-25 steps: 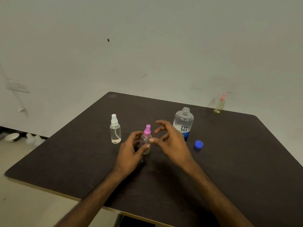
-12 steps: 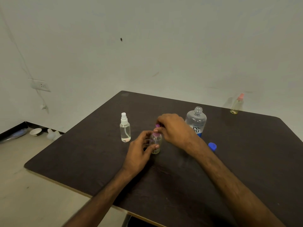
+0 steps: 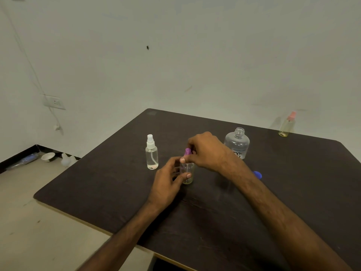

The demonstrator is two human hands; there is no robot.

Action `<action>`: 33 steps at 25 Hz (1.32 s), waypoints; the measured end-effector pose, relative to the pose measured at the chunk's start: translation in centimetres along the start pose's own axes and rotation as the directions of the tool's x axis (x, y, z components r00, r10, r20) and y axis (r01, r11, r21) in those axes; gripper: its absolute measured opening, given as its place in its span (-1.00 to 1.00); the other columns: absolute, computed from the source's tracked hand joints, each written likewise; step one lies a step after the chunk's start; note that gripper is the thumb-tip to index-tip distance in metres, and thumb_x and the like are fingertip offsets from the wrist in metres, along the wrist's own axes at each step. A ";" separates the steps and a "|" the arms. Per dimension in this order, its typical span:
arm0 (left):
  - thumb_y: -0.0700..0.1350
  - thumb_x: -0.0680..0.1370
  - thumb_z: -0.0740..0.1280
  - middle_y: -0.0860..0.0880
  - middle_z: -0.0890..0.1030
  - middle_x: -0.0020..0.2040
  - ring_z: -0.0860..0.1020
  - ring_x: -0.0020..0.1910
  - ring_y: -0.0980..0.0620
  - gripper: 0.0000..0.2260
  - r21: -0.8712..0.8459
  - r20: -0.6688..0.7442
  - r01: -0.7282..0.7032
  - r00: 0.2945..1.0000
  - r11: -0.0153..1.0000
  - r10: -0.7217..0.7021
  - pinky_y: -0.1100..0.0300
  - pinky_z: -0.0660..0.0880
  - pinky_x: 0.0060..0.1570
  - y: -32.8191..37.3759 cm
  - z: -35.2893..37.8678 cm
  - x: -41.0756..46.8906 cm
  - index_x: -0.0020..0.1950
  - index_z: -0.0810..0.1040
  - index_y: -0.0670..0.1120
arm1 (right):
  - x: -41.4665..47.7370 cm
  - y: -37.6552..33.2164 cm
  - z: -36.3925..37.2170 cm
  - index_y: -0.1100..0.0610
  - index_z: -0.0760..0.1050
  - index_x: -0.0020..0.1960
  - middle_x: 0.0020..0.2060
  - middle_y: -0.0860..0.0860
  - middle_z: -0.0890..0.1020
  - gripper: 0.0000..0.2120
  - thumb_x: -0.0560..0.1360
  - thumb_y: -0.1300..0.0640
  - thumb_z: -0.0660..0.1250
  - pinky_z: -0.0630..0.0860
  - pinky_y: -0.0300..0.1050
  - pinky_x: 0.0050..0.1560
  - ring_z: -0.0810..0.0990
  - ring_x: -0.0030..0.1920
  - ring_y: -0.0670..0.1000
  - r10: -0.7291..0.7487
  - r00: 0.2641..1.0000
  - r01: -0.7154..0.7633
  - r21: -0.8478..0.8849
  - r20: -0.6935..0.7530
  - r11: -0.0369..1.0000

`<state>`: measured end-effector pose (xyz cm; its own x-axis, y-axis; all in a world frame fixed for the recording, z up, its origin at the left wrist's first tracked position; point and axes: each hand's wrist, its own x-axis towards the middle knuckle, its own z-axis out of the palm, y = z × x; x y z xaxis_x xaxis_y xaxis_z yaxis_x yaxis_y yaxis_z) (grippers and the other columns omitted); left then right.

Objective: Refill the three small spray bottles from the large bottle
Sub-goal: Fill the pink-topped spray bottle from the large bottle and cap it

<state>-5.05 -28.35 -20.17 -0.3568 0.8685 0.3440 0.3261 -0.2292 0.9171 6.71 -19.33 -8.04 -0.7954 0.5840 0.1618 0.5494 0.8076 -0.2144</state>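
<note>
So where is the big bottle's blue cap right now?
The blue cap lies on the table, right of centre, just in front of the large bottle, partly behind the right forearm.

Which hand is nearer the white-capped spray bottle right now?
Left. The left hand holds the purple-capped bottle just beside the white-capped spray bottle, not touching it. The right hand grips the purple cap, farther off toward the large bottle.

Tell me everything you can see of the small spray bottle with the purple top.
The purple-topped spray bottle is small, clear and plastic-looking, standing upright on the dark table right of the white-topped spray bottle. A dip tube shows inside; only a thin yellowish layer sits at the bottom. The left hand holds its body, and the right hand pinches its purple spray head.
</note>
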 end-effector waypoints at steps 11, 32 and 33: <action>-0.29 0.52 0.43 0.00 0.68 0.14 0.65 0.15 0.10 -0.65 -0.002 0.009 0.002 1.000 1.000 -0.002 0.14 0.58 0.18 -0.4 -0.2 0.3 0.29 0.52 -0.13 | -0.3 0.3 0.2 0.08 0.52 -0.07 -0.25 -0.05 0.57 -0.71 0.46 -0.15 0.41 0.46 -0.17 -0.22 0.54 -0.24 -0.05 -0.070 0.997 0.070 -0.021 0.016 0.997; -0.27 0.53 0.44 -0.01 0.67 0.18 0.64 0.18 0.12 -0.58 -0.001 0.081 0.025 0.996 1.000 -0.025 0.12 0.56 0.24 -0.3 0.0 0.3 0.38 0.48 -0.16 | -0.2 0.1 -2.0 0.06 0.52 0.25 0.12 -0.02 0.62 -0.62 0.50 0.37 0.27 0.41 -0.24 -0.05 0.60 0.06 -0.05 -0.127 0.991 0.129 -0.048 0.050 0.990; -0.27 0.53 0.44 0.00 0.67 0.18 0.64 0.18 0.12 -0.58 0.002 0.078 0.029 0.997 1.000 -0.029 0.12 0.56 0.24 -0.3 0.0 0.3 0.38 0.48 -0.16 | -0.2 0.1 -1.8 0.08 0.51 0.24 0.10 -0.01 0.62 -0.69 0.54 0.29 0.26 0.44 -0.21 -0.03 0.60 0.06 -0.03 -0.108 0.993 0.111 -0.052 0.042 0.992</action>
<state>-5.23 -28.00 -20.33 -0.2964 0.9065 0.3007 0.3171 -0.2036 0.9263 7.35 -19.23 -6.33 -0.8604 0.4891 0.1433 0.4707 0.8704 -0.1446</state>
